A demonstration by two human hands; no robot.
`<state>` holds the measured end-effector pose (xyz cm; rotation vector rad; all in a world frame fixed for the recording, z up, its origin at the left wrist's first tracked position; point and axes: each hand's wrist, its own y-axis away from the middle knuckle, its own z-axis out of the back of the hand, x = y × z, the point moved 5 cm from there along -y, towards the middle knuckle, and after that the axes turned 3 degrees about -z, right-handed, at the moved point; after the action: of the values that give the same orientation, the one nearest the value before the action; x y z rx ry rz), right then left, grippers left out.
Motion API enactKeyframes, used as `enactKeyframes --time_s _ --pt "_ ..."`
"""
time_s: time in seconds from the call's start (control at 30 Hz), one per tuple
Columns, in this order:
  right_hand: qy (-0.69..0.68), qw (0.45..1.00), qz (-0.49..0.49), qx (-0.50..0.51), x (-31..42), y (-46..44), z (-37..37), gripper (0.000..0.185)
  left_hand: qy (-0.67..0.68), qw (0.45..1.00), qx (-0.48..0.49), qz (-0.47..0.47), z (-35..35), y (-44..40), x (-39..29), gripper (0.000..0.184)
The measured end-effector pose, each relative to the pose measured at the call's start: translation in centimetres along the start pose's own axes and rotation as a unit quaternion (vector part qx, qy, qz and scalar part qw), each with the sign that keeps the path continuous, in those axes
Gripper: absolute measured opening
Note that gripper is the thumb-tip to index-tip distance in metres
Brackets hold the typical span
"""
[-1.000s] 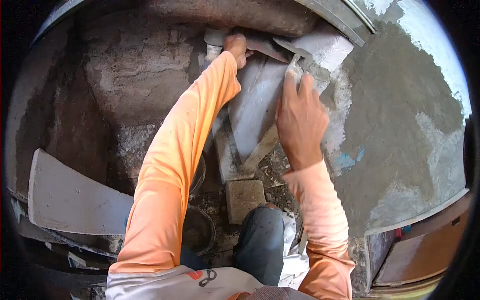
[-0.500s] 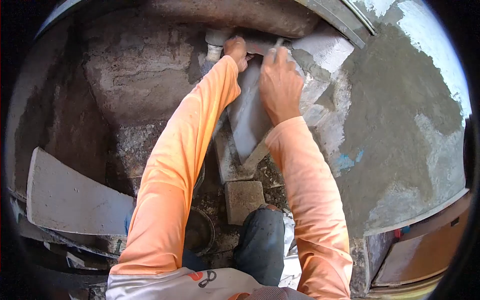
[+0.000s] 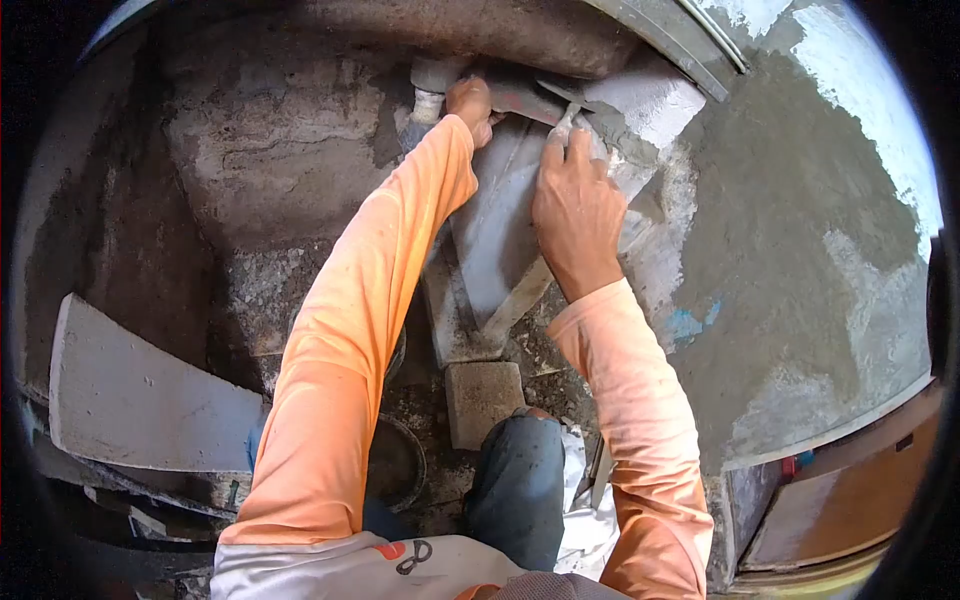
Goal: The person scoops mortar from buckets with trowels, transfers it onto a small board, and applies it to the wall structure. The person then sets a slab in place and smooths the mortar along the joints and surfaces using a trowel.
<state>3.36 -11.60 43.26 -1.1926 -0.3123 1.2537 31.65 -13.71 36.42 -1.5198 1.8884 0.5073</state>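
My right hand (image 3: 580, 205) is closed round the handle of a small trowel (image 3: 575, 106). The trowel's pointed metal blade lies against the upper part of the work, below the rounded, dark overhang (image 3: 480, 30). My left hand (image 3: 470, 103) is closed at the left end of a grey flat piece with reddish marks (image 3: 525, 102), close to a white pipe fitting (image 3: 428, 103); its fingertips are partly hidden. Below both hands a smooth grey slab (image 3: 497, 200) slants down, its lower corner resting by a pale block frame (image 3: 470, 345).
A rough brick (image 3: 484, 400) lies before my knee. To the left leans a curved white panel (image 3: 150, 395), with a dark bucket (image 3: 398, 465) between my legs. Patchy wet cement covers the wall (image 3: 800, 260) on the right. A brown wooden board (image 3: 850, 490) stands lower right.
My right hand has moved down and slightly right, and the trowel blade now shows clearly. My left hand stays in nearly the same place.
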Motion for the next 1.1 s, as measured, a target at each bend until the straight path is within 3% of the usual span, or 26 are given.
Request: enactKeyframes --time_s 0.23,0.3,0.47,0.6,0.73,0.8,0.93,1.07,1.1 --pt "-0.032 0.996 -0.048 0.066 -1.3 0.8 0.9 0.033 -0.018 0.998 0.049 -0.024 -0.1 0.1 0.0 0.022" --pt "-0.041 0.994 -0.061 0.081 -1.6 1.8 2.6 0.035 0.016 0.999 0.004 -0.037 0.7 1.5 0.8 0.024" --pt "-0.093 0.991 -0.081 0.058 -3.4 5.3 4.5 0.05 0.01 0.999 0.008 -0.044 2.7 0.0 3.3 0.034" --pt "-0.117 0.989 -0.058 0.074 -2.8 6.3 3.9 0.046 0.026 0.999 0.023 -0.026 3.9 1.1 4.0 0.05" --pt "-0.117 0.983 -0.065 0.126 -1.3 6.3 2.8 0.054 0.009 0.999 0.037 0.002 4.7 1.4 4.9 0.051" --pt "-0.119 0.981 -0.078 0.131 -1.1 6.2 2.3 0.054 -0.048 0.999 -0.006 -0.006 5.8 2.1 5.4 0.049" --pt "-0.173 0.972 -0.119 0.106 -1.3 6.6 2.0 0.053 -0.073 0.997 0.006 -0.035 7.8 3.4 6.7 0.05" --pt "-0.291 0.944 -0.148 0.038 -2.5 9.5 1.4 0.049 -0.044 0.995 0.085 0.007 11.4 7.5 6.7 0.049" --pt "-0.305 0.938 -0.153 0.065 -2.3 11.0 1.5 0.049 -0.044 0.991 0.12 0.025 12.5 9.9 6.1 0.047"
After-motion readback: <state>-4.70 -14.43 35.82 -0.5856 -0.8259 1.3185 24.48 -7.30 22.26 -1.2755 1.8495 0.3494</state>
